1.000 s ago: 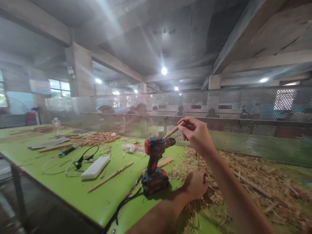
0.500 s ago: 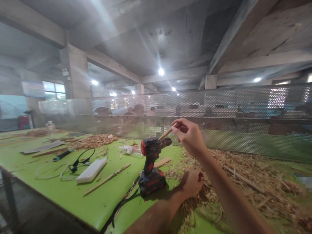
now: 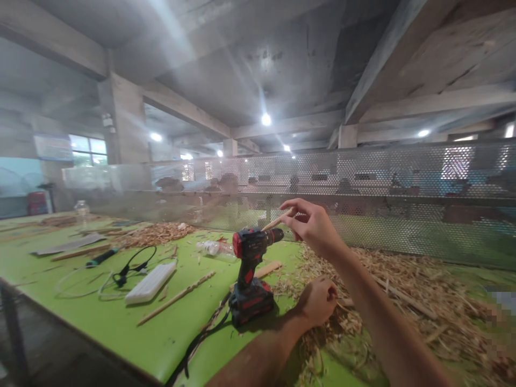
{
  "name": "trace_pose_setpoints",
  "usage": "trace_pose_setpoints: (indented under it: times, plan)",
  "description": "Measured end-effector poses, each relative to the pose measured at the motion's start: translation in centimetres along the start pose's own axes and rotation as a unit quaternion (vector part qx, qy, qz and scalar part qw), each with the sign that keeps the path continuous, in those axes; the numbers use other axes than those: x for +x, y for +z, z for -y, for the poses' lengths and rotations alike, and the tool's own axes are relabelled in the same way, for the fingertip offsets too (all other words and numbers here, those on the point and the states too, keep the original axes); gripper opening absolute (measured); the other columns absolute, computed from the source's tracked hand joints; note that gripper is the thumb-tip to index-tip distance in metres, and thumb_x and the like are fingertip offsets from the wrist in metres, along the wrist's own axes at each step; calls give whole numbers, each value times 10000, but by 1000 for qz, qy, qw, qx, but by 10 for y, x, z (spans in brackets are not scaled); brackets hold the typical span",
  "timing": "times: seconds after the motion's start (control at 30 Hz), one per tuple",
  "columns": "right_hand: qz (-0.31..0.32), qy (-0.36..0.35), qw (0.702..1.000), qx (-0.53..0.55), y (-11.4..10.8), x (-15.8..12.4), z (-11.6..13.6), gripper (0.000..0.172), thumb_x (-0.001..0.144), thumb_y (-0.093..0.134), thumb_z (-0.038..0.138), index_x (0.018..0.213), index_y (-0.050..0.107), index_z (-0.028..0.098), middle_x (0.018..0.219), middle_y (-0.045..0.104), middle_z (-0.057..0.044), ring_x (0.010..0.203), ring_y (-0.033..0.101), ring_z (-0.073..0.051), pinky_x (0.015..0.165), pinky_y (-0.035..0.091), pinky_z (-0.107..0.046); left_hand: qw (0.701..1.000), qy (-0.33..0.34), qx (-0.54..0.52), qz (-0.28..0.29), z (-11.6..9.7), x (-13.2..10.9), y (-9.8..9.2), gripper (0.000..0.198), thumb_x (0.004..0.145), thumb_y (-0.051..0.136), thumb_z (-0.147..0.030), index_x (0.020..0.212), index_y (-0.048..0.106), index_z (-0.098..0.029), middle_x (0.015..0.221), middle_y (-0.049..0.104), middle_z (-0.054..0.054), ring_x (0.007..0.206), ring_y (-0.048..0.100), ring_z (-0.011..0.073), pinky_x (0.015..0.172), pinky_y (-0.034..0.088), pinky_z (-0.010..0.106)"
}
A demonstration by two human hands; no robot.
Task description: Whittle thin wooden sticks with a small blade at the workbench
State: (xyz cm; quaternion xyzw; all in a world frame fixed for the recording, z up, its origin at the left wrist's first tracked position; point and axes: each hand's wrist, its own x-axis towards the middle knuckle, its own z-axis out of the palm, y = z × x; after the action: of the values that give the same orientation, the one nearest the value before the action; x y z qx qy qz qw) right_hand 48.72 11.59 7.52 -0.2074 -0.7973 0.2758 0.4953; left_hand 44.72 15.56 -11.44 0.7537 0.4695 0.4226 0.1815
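My right hand [image 3: 312, 221] is raised behind the drill's chuck, its thumb and fingers pinching a thin wooden stick [image 3: 274, 221]. The stick slants down to the left, its lower end passing behind the top of a black and red cordless drill [image 3: 250, 274]. The drill stands upright on its battery, chuck pointing right. Low on the table, my left hand [image 3: 319, 302] lies closed at the edge of a heap of wood shavings [image 3: 411, 290]. Its fingers curl away from view; a pale piece of wood [image 3: 345, 302] shows beside them, and whether it is gripped is unclear.
A carved wooden stick [image 3: 177, 296], a white power strip [image 3: 151, 282], a black cable loop [image 3: 135, 266] and a dark-handled tool [image 3: 102, 257] lie on the green table [image 3: 121, 328]. Behind the drill lies a clear plastic bottle [image 3: 215, 248]. A perforated metal screen [image 3: 382, 215] runs along the back.
My right hand has shifted slightly left, its index finger straightening, and the stick is tilted a little flatter. The left hand and drill stay in place.
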Motion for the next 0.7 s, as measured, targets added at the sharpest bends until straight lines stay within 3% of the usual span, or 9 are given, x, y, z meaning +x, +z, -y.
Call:
trace_pose_setpoints:
  times: [0.17,0.47,0.7]
  plan:
    - [114,42,992,-39,-16,-1,-1,299,837,706,328,1095,717,177,722,664,-26,509,545,-129,478,444,-279,999,22,17,21,14,7,10,171,827,578,-53,799,607,-219,994,718,45,985,647,218,896,507,318]
    - [195,75,972,-107,-15,-4,-1,343,878,642,262,1196,708,153,662,709,-43,466,566,-140,446,422,-263,999,32,23,31,21,11,13,122,805,595,-83,805,633,-200,936,674,44,889,629,200,841,515,305]
    - [257,113,958,-67,-9,-7,2,561,883,630,232,1434,589,137,655,729,-39,480,620,-175,458,452,-271,999,21,18,42,16,10,9,115,820,590,-86,813,623,-196,972,689,69,947,638,233,869,508,332]
